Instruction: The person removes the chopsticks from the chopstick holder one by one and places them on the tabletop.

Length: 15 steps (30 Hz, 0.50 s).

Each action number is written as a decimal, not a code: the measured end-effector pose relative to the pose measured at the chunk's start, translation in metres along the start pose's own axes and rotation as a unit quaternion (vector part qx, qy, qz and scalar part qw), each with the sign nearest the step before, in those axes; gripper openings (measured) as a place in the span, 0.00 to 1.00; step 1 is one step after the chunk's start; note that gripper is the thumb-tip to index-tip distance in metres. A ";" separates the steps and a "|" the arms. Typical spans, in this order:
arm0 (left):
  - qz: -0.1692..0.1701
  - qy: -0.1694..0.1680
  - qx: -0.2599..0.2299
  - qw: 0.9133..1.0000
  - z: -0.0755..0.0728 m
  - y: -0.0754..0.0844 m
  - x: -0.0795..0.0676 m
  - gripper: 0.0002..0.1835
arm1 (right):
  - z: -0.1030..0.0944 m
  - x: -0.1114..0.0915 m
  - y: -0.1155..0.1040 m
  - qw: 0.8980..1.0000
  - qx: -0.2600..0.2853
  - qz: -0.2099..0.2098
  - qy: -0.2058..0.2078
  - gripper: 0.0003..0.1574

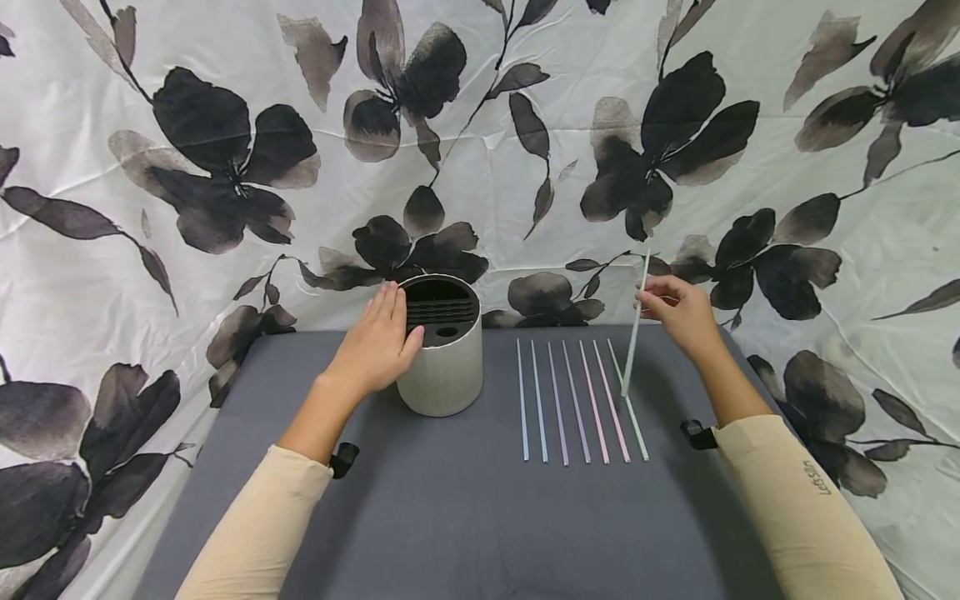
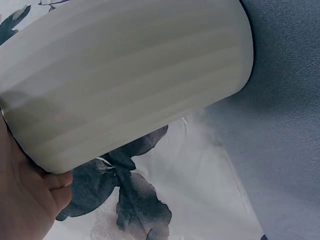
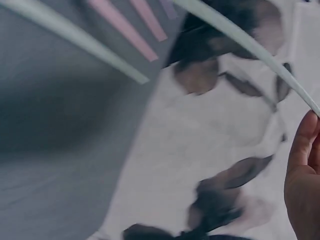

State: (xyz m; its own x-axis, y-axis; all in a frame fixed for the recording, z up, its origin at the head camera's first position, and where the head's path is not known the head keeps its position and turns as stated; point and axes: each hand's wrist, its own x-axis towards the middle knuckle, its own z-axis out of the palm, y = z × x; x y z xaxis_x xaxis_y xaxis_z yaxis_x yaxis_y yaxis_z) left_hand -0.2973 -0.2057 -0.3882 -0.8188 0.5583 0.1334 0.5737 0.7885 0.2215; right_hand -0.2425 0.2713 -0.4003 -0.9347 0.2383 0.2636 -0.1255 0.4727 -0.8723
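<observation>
My left hand (image 1: 378, 346) rests on the rim of an off-white cylindrical holder (image 1: 442, 387), its fingers extended along the left edge. The holder stands upright and has a black top insert (image 1: 438, 312) with slots and a round hole. In the left wrist view, the holder's ribbed side (image 2: 130, 85) fills much of the picture. My right hand (image 1: 678, 312) pinches a thin pale green stick (image 1: 633, 350) near its upper end. That stick is raised and nearly upright, its lower end over another pale green stick (image 1: 637, 429); whether they touch I cannot tell.
Several thin sticks lie side by side on the grey table (image 1: 450, 517): blue (image 1: 522, 408), purple (image 1: 575, 400) and pink (image 1: 612, 400). A white cloth (image 1: 525, 192) with dark flowers hangs behind the table. Black wrist straps show at both sleeves.
</observation>
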 end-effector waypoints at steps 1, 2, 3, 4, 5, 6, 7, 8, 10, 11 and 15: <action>-0.001 -0.001 0.001 1.000 0.000 0.000 0.000 0.41 | -0.003 -0.001 0.007 1.000 -0.013 0.007 -0.007 0.19; -0.002 -0.002 0.000 1.000 -0.001 0.000 0.000 0.41 | -0.005 -0.003 0.016 1.000 -0.025 0.014 -0.014 0.20; -0.004 -0.004 0.000 1.000 -0.001 0.000 0.000 0.41 | -0.008 -0.004 0.023 0.999 -0.038 0.021 -0.021 0.20; -0.006 -0.006 -0.002 1.000 -0.001 0.000 0.000 0.41 | -0.010 -0.006 0.031 0.998 -0.051 0.028 -0.029 0.20; -0.007 -0.006 -0.002 1.000 -0.002 -0.001 0.000 0.41 | -0.012 -0.007 0.038 0.997 -0.061 0.035 -0.037 0.21; -0.008 -0.006 -0.002 1.000 -0.002 -0.001 0.000 0.41 | -0.014 -0.009 0.045 0.995 -0.073 0.042 -0.046 0.21; -0.009 -0.006 -0.002 1.000 -0.002 -0.001 0.000 0.41 | -0.015 -0.011 0.052 0.993 -0.091 0.048 -0.054 0.21; -0.009 -0.007 -0.002 1.000 -0.002 -0.001 0.000 0.41 | -0.016 -0.013 0.057 0.991 -0.108 0.052 -0.063 0.21; -0.009 -0.008 -0.001 1.000 -0.002 -0.001 0.000 0.41 | -0.017 -0.017 0.066 0.986 -0.136 0.063 -0.077 0.21; -0.009 -0.008 0.000 1.000 -0.002 -0.001 0.000 0.41 | -0.016 -0.019 0.070 0.984 -0.144 0.070 -0.083 0.21; -0.007 -0.009 0.003 1.000 -0.001 0.001 0.001 0.41 | -0.015 -0.026 0.081 0.978 -0.152 0.100 -0.101 0.21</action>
State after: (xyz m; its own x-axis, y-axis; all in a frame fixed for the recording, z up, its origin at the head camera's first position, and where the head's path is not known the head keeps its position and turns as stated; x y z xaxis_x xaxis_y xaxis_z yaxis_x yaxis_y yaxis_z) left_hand -0.2976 -0.2050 -0.3874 -0.8258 0.5524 0.1133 0.5632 0.7974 0.2166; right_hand -0.2239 0.3158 -0.4714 -0.9809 0.1941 -0.0125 0.1420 0.6710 -0.7277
